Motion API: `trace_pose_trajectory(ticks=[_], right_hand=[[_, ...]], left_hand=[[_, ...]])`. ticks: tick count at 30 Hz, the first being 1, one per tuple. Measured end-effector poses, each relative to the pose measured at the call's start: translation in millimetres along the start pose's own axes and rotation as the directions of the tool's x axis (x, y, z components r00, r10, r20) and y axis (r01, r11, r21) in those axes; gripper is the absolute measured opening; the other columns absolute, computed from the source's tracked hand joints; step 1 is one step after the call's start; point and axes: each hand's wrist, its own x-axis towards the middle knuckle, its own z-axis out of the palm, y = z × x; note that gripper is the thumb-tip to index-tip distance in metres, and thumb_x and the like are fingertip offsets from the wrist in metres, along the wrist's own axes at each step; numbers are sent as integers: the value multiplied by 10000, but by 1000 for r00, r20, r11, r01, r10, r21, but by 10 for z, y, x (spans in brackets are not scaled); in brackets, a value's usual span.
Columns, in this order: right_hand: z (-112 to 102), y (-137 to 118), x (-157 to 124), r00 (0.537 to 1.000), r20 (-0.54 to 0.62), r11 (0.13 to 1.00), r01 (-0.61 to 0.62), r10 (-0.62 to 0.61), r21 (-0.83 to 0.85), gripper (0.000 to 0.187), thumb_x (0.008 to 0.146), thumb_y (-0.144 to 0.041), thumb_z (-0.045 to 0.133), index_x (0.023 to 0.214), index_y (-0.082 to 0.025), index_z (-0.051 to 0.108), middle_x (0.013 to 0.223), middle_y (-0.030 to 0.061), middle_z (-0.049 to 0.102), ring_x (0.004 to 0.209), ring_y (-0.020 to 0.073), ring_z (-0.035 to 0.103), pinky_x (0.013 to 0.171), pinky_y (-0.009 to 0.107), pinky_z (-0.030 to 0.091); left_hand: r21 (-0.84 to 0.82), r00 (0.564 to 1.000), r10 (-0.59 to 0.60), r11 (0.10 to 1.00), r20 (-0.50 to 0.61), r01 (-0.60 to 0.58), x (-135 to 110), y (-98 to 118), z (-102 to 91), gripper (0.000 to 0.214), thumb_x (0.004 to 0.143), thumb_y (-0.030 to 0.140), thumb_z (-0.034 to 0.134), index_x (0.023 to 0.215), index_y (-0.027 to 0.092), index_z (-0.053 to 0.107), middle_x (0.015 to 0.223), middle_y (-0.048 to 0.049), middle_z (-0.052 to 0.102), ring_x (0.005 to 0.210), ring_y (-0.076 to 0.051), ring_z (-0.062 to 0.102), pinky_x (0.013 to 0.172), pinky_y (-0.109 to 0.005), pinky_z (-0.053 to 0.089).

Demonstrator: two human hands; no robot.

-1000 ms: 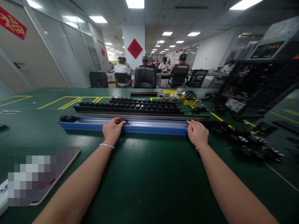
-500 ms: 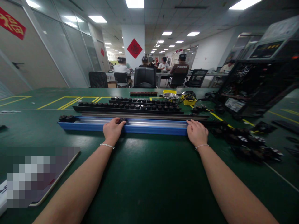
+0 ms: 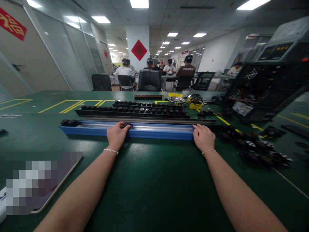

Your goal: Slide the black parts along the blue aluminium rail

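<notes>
A long blue channel [image 3: 159,134] with a silvery inside lies crosswise on the green table before me. My left hand [image 3: 116,136] is closed at its near wall, thumb and fingers pinching a small black round part [image 3: 127,125] inside the channel. That part is partly hidden by my fingers. At the channel's right end my right hand [image 3: 204,138] is closed round the near wall, fingers over the rim. A few similar black parts [image 3: 69,122] sit in the left end of the channel.
Behind the channel lie a dark bare rail [image 3: 149,120] and black rails [image 3: 132,111] filled with round parts. More black parts [image 3: 263,149] are heaped at right, below a large open machine [image 3: 263,87]. A yellow tray [image 3: 195,104] stands farther back; a flat panel [image 3: 70,174] lies front left.
Both hands, the channel and the pinched part stay in place. At the back, a seated person in white has shifted an arm slightly.
</notes>
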Motion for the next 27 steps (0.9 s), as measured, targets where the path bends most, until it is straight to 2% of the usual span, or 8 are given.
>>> trace_pose_trajectory(ticks=[27], right_hand=[[12, 0, 1, 1000, 2, 1000, -7, 7, 24, 413, 882, -300, 324, 1156, -269, 632, 1257, 42, 587, 1188, 240, 448, 964, 454, 318]], left_hand=[[-17, 999, 10, 1000, 37, -10, -48, 104, -30, 367, 768, 473, 587, 1032, 225, 648, 983, -36, 718, 935, -198, 650, 851, -305, 433]])
